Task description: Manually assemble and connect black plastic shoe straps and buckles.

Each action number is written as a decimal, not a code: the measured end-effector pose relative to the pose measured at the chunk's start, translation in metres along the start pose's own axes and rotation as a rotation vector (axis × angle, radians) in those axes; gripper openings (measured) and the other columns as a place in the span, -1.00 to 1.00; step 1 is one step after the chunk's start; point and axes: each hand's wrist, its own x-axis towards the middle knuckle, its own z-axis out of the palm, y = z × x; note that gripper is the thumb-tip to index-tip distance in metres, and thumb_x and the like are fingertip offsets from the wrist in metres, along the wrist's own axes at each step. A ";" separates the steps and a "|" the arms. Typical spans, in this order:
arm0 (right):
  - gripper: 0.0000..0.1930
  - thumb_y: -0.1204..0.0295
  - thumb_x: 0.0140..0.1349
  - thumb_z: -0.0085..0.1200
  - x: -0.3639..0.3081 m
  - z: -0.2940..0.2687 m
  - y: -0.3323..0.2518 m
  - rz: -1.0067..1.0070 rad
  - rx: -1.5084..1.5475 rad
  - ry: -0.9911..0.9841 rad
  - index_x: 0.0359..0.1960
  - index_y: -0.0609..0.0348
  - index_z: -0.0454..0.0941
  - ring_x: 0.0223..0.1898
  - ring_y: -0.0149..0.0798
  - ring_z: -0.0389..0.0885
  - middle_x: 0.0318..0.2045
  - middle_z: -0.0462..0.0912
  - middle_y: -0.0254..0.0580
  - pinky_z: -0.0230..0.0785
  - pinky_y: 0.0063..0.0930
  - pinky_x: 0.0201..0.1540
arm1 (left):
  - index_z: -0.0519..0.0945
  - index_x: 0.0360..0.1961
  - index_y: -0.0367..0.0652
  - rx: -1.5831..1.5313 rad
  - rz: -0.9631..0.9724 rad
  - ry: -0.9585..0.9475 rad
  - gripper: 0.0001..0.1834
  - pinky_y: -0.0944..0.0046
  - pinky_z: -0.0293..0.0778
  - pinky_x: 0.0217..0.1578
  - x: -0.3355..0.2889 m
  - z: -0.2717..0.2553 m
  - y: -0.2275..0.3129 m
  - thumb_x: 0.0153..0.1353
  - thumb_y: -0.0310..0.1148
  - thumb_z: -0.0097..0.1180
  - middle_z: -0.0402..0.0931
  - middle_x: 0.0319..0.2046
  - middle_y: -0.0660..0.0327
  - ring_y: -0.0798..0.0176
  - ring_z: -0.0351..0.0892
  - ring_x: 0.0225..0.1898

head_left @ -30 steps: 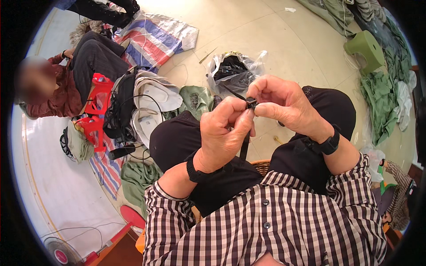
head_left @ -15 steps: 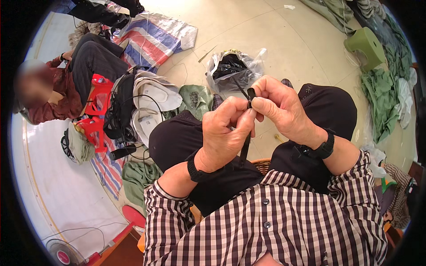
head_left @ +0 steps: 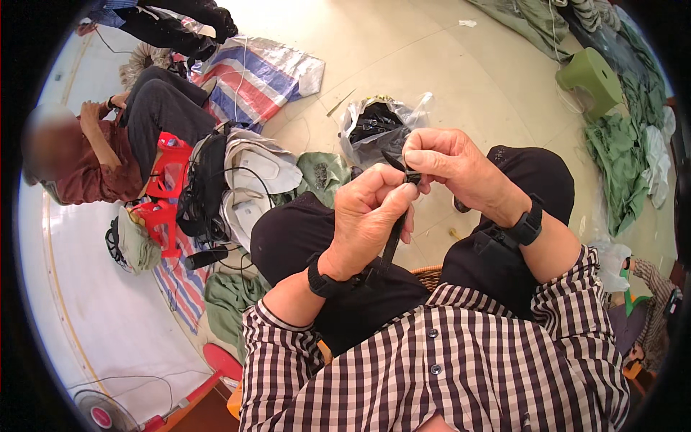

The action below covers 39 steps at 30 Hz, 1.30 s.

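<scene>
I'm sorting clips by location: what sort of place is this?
Possibly an informal indoor workshop: the left hand and right hand hold a black strap, a plastic bag of black items sits open on the tiled floor, and green fabric lies heaped at the right.

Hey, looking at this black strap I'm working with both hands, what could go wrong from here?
The small black fitting is pinched at the fingertips of your left hand and right hand, so it could slip.

If dropped, it might land in the open plastic bag beyond your hands, hard to spot among the black contents.

The black strap hangs down past your left hand and might twist.
</scene>
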 end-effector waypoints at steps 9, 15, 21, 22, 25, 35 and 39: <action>-0.86 0.40 0.25 -0.02 0.000 0.002 0.014 -0.005 0.221 0.168 -0.47 0.13 0.46 -0.51 -0.53 0.46 -0.55 0.48 -0.42 0.41 -0.59 -0.37 | 0.44 -0.30 -0.35 0.039 -0.047 0.059 -0.88 0.45 0.27 -0.75 0.008 0.003 0.000 0.27 -0.48 -0.06 0.42 -0.73 0.21 0.38 0.38 -0.76; -0.85 0.40 0.24 -0.02 0.001 0.004 0.014 0.021 0.313 0.195 -0.48 0.12 0.46 -0.51 -0.54 0.45 -0.56 0.47 -0.43 0.42 -0.58 -0.36 | 0.44 -0.28 -0.34 0.035 -0.009 0.086 -0.87 0.41 0.31 -0.72 0.009 0.003 -0.007 0.27 -0.46 -0.05 0.42 -0.72 0.21 0.37 0.38 -0.77; -0.83 0.37 0.25 -0.02 0.003 0.005 0.008 -0.085 0.044 0.246 -0.48 0.12 0.46 -0.51 -0.56 0.43 -0.57 0.47 -0.43 0.36 -0.65 -0.37 | 0.45 -0.24 -0.34 -0.058 -0.098 0.020 -0.82 0.40 0.39 -0.65 0.010 -0.001 0.000 0.28 -0.41 -0.08 0.48 -0.58 0.16 0.37 0.44 -0.68; -0.83 0.38 0.25 -0.02 0.004 0.004 0.008 -0.096 0.008 0.257 -0.48 0.15 0.45 -0.53 -0.56 0.44 -0.57 0.48 -0.40 0.37 -0.66 -0.43 | 0.45 -0.23 -0.36 -0.107 -0.151 -0.036 -0.80 0.40 0.45 -0.58 0.010 -0.004 0.001 0.28 -0.40 -0.09 0.53 -0.45 0.11 0.36 0.48 -0.61; -0.82 0.39 0.26 -0.02 0.006 0.004 0.008 -0.118 -0.041 0.259 -0.47 0.20 0.44 -0.56 -0.56 0.44 -0.58 0.48 -0.37 0.37 -0.68 -0.49 | 0.45 -0.22 -0.36 -0.177 -0.188 -0.127 -0.76 0.32 0.51 -0.45 0.015 -0.012 0.001 0.27 -0.36 -0.12 0.52 -0.39 0.08 0.31 0.52 -0.53; -0.84 0.46 0.24 -0.02 -0.003 0.014 -0.005 -0.161 -0.290 0.164 -0.47 0.26 0.42 -0.57 -0.57 0.44 -0.59 0.47 -0.38 0.33 -0.67 -0.51 | 0.46 -0.25 -0.32 -0.098 -0.174 -0.079 -0.72 0.40 0.46 -0.43 0.020 -0.013 -0.005 0.26 -0.27 -0.10 0.53 -0.52 0.09 0.31 0.53 -0.52; -0.87 0.46 0.24 -0.03 0.000 0.008 0.002 -0.203 -0.355 0.178 -0.43 0.27 0.43 -0.59 -0.56 0.43 -0.60 0.45 -0.39 0.36 -0.66 -0.49 | 0.47 -0.26 -0.29 -0.073 -0.159 -0.050 -0.78 0.43 0.45 -0.46 0.018 -0.009 -0.001 0.27 -0.32 -0.09 0.53 -0.53 0.10 0.34 0.53 -0.53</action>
